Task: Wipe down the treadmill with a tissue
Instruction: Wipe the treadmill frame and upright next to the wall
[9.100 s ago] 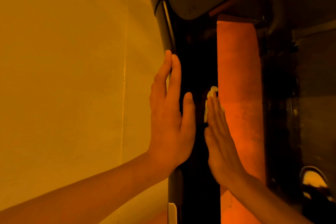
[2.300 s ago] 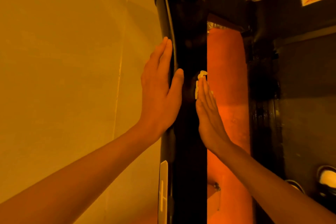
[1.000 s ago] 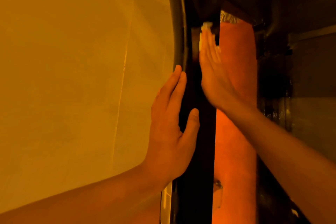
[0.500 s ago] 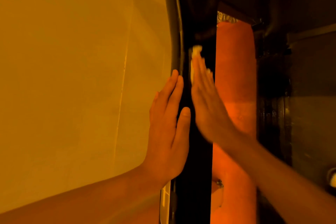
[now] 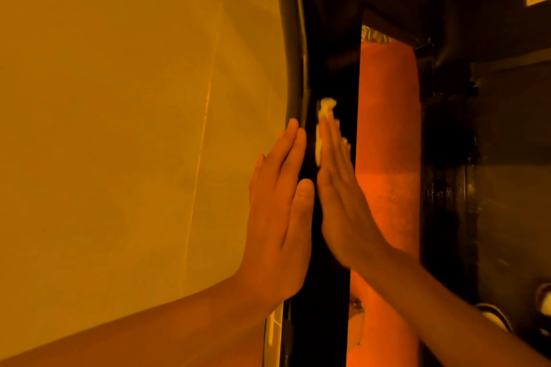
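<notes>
We saw everything under a heavy orange-amber light, which washed out true colours. Our left hand (image 5: 278,214) lay flat, fingers straight and close together, the thumb alongside — pressed against the curved dark edge of the treadmill (image 5: 293,48), gripping nothing. To the left of that hand stretched a broad, pale wall (image 5: 119,128) with a faint vertical seam running down it.

Just to the right of the left hand, nearly touching it at the thumb, our right hand (image 5: 343,202) was also flat and extended, fingers together and pointing upward. It pinned the tissue (image 5: 323,116) against a black vertical strip of the treadmill; the tissue was a small crumpled pale wad that showed above the fingertips and along their left edge. The hand was not curled around it — it held it by pressing with the flat fingers. The outline of the right hand was slightly blurred.

To the right of the right hand, directly behind it, ran an orange-red panel (image 5: 387,158) from the top to the bottom of the view. Beyond that, further right, lay dark machine parts that we could not make out clearly. Both forearms were bare and entered from the lower edge.
</notes>
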Available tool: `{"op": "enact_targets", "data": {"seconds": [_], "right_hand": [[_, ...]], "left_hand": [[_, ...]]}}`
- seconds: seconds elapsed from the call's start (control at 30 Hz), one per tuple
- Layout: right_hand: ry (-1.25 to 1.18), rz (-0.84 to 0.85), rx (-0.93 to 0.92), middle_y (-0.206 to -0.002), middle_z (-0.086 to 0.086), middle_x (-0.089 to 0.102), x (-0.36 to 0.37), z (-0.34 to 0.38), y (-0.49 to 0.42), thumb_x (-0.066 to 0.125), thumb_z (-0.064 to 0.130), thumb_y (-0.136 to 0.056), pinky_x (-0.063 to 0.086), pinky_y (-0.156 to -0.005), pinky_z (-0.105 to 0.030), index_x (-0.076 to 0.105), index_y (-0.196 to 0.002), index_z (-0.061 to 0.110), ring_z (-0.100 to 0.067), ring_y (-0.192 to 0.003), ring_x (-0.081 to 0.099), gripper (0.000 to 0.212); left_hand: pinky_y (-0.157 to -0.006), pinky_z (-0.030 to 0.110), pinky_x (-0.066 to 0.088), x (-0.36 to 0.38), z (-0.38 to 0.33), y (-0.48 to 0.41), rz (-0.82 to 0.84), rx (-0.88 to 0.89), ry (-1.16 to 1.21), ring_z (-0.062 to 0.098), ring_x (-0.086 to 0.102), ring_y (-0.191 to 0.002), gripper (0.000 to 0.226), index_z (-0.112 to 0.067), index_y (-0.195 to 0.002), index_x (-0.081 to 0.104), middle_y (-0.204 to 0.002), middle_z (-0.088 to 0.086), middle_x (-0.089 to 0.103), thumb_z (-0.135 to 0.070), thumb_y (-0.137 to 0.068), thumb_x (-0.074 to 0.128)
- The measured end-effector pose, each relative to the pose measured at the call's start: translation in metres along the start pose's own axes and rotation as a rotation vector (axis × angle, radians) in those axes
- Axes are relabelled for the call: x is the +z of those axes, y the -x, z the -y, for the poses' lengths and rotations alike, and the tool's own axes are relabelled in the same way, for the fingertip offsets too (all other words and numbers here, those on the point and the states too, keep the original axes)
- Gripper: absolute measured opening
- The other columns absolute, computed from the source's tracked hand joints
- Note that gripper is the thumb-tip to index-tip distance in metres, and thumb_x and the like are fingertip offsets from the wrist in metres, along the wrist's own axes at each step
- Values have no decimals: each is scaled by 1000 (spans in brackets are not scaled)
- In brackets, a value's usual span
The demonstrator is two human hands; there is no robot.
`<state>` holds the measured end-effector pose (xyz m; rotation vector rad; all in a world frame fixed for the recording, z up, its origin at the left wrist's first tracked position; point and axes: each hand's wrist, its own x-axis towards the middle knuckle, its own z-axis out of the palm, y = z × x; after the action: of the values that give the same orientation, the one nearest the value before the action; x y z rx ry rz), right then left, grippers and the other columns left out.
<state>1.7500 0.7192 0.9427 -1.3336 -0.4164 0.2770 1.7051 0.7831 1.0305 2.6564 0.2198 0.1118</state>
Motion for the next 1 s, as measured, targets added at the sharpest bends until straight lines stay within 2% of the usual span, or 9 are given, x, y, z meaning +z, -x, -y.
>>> {"op": "enact_targets", "data": {"seconds": [0.17,0.27,0.4,0.57,0.7,0.77,0.87,0.93,1.0], "right_hand": [[-30,-78,21,-175,3,1,-16,4,-82,8,46,-106,-6,-130,-43,5,-165,18,-8,-159,-5,65],[-38,-56,-8,-174,4,-4,3,9,-14,10,37,-111,-3,-129,-52,2,-166,19,-14,-160,-5,58],[-81,1,46,-174,11,-7,22,12,73,5,57,-109,-2,-127,-45,-2,-166,32,-16,-161,-4,62],[26,-55,-1,-174,1,-1,-10,11,-47,11,27,-113,-3,-130,-46,2,-164,17,-13,-160,-4,53],[26,-83,-22,-175,-2,2,-13,8,-70,14,25,-113,-2,-130,-43,6,-166,12,-13,-160,-2,55],[-15,-81,-39,-174,1,-1,1,11,-21,14,27,-113,0,-131,-44,5,-165,13,-14,-160,-3,55],[-64,-38,11,-174,11,-4,23,14,64,8,50,-112,0,-129,-43,-1,-166,31,-15,-161,-2,58],[-62,-30,40,-173,14,-5,22,12,68,4,56,-109,-1,-129,-46,-2,-165,36,-13,-160,-2,60],[-21,-54,30,-174,12,-5,10,9,26,5,48,-111,-1,-130,-51,0,-165,29,-10,-160,-4,58]], "left_hand": [[-122,65,23,0,0,-1,-8,5,0,18,22,-158,61,-10,-160,31,-168,-2,24,-46,-112,20],[-122,64,23,0,0,-1,-9,10,-18,17,21,-158,61,-9,-160,31,-169,1,25,-45,-112,19],[-123,63,22,0,1,-1,2,-7,11,13,20,-158,58,-18,-160,26,-169,-5,22,-49,-111,18],[-122,63,23,0,2,-2,-6,8,5,18,22,-157,60,-11,-160,31,-169,-1,25,-46,-112,20],[-122,62,24,0,2,-2,-15,9,11,16,23,-157,58,-14,-160,32,-168,-4,26,-44,-112,23],[-122,62,24,1,3,-3,-14,8,1,16,23,-157,56,-11,-159,33,-169,0,27,-40,-112,24],[-122,62,25,1,5,-2,-16,13,-7,15,24,-157,57,-17,-159,30,-169,1,27,-47,-112,20],[-122,62,26,1,7,-2,-23,24,-7,15,24,-156,57,-18,-158,30,-168,1,27,-49,-111,19],[-122,61,26,1,6,-3,-25,35,-11,16,25,-156,55,-15,-158,31,-168,1,27,-45,-112,22]]}}
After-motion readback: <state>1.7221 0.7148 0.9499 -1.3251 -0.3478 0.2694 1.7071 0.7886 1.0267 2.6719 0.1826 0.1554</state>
